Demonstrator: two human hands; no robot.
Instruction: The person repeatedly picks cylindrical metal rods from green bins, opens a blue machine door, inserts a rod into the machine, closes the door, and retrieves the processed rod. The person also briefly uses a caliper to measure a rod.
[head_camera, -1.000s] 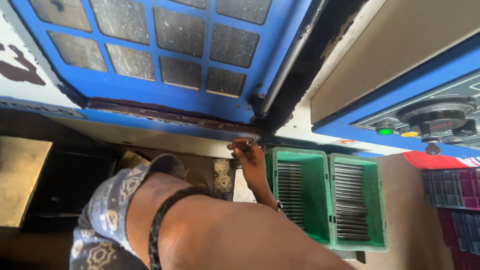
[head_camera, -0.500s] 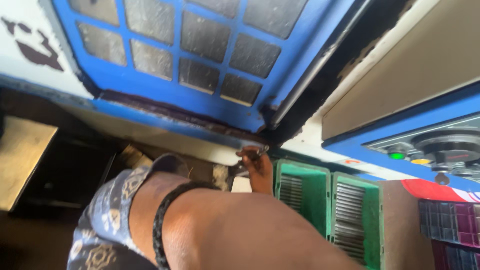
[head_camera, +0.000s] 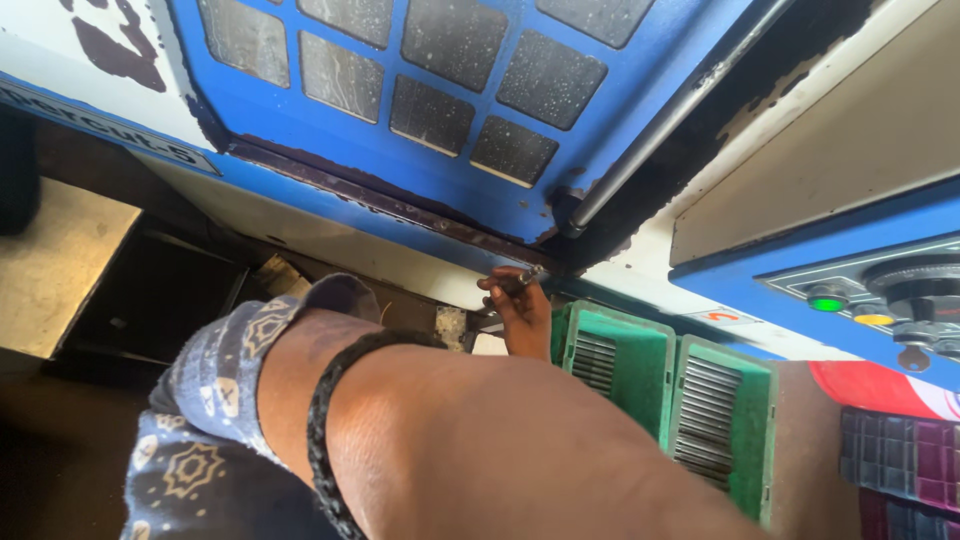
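My right hand (head_camera: 520, 315) has its grip pinched together on a small dark rod-like piece (head_camera: 525, 280), held up against the underside of the blue guard frame (head_camera: 400, 205), where the rusty lower lip meets the white machine body (head_camera: 330, 245). Compared with a second ago, the hand sits at much the same spot along that lip; what has shifted is mostly my view, which has tilted so the frame and its mesh window panes (head_camera: 450, 90) fill more of the upper picture. To me that reads as the piece being worked at one fixed point on the edge rather than carried anywhere.

Right of the hand, two green slotted bins (head_camera: 665, 390) stand side by side, and beyond them the blue control panel (head_camera: 860, 290) with a green and a yellow lamp and a knob.

My forearm, with its black braided band (head_camera: 335, 420) and patterned sleeve (head_camera: 205, 400), covers the near middle. I cannot tell exactly what the dark piece is, nor what its tip touches. My left hand is out of view. The far-left recess is too dark to read
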